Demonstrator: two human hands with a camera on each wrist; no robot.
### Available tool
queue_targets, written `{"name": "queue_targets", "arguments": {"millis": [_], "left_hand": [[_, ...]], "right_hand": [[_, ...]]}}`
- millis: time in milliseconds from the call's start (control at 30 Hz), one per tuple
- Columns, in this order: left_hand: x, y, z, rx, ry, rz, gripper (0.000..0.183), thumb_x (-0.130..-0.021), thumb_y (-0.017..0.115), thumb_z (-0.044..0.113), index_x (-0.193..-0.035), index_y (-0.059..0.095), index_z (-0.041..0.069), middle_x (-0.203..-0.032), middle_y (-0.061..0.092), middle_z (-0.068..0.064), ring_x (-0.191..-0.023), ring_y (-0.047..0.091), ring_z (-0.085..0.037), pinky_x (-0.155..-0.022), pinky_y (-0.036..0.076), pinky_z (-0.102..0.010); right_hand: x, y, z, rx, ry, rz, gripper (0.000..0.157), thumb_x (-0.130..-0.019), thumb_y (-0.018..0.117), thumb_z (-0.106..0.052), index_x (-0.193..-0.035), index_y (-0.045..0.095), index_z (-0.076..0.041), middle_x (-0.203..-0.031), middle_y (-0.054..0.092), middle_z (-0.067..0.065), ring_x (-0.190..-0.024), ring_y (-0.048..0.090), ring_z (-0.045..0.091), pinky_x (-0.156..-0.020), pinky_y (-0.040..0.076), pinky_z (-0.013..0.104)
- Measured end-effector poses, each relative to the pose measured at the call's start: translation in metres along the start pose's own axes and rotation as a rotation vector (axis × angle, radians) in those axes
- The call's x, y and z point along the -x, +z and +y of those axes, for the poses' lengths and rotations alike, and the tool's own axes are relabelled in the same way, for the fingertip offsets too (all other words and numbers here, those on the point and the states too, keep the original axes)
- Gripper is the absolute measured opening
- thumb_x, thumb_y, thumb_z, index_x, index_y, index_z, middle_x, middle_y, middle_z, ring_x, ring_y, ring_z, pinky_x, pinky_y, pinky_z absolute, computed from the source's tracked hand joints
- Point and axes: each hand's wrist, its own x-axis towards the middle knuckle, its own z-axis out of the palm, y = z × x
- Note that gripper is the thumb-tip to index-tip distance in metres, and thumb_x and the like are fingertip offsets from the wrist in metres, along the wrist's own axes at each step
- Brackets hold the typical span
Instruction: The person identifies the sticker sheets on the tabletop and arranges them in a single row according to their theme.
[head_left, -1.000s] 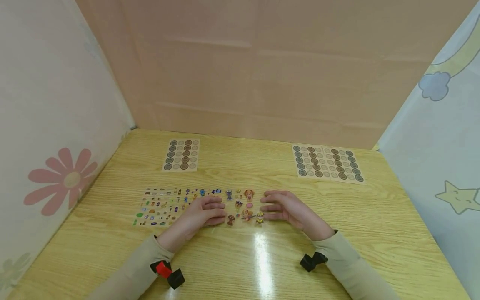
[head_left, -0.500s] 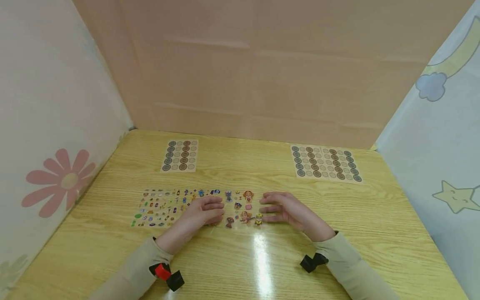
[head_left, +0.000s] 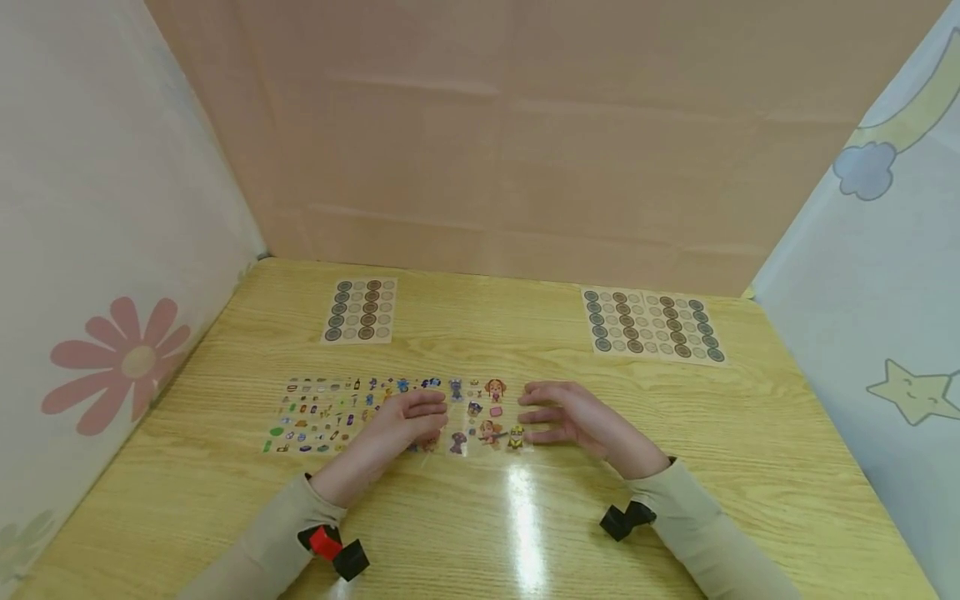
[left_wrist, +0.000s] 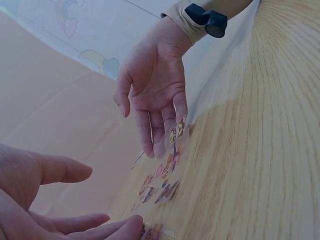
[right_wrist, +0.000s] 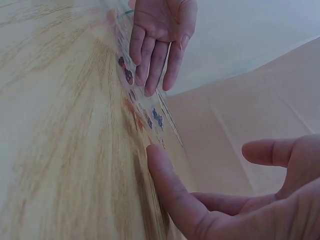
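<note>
A clear sticker sheet with cartoon puppies [head_left: 491, 433] lies between my two hands. My left hand [head_left: 393, 429] rests on its side with straightened fingers, over the near right part of another clear sheet of many small stickers [head_left: 315, 417]. Part of that sheet is hidden under it. The right hand [head_left: 573, 417] faces it from the other side, fingertips right at the puppy sheet's right edge. In the left wrist view, a yellow puppy sticker [left_wrist: 176, 132] overlaps the right hand's little finger. Both thumbs stand apart from the fingers, and neither hand pinches anything.
A card printed with rows of circles [head_left: 360, 311] lies at the back left of the wooden table [head_left: 420, 533]. Similar circle-printed cards [head_left: 652, 325] lie at the back right. A plain pinkish backdrop [head_left: 495, 167] and patterned side walls [head_left: 847, 350] enclose the table.
The hands hold nearly the same place. Light on the puppy sheet's near left corner has changed, with more glare there now. The whole view has shifted slightly.
</note>
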Motion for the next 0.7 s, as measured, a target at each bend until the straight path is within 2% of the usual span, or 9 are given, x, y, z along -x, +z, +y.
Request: {"name": "queue_targets", "arguments": {"millis": [233,700], "left_hand": [[0.0004,0.0002,0.0013,-0.003,0.013,0.003,0.049,-0.094,0.060,0.010,-0.137,0.043,-0.008,-0.133,0.049,-0.026,-0.116,0.054,-0.032,-0.093,0.050,-0.039],[0.0017,-0.0006,0.0020,-0.014,0.035,-0.001,0.046,-0.096,0.057,0.009,-0.137,0.043,-0.009,-0.133,0.049,-0.026,-0.117,0.052,-0.034,-0.094,0.049,-0.042]], "right_hand": [[-0.0001,-0.0001,-0.0010,0.018,0.005,0.001,0.056,-0.098,0.047,-0.015,-0.143,0.026,0.013,-0.141,0.035,0.028,-0.115,0.052,0.039,-0.090,0.051,0.046],[-0.0005,-0.0008,0.0000,0.041,0.005,0.006,0.055,-0.099,0.046,-0.017,-0.142,0.028,0.012,-0.135,0.041,0.028,-0.109,0.055,0.035,-0.088,0.052,0.046]]}}
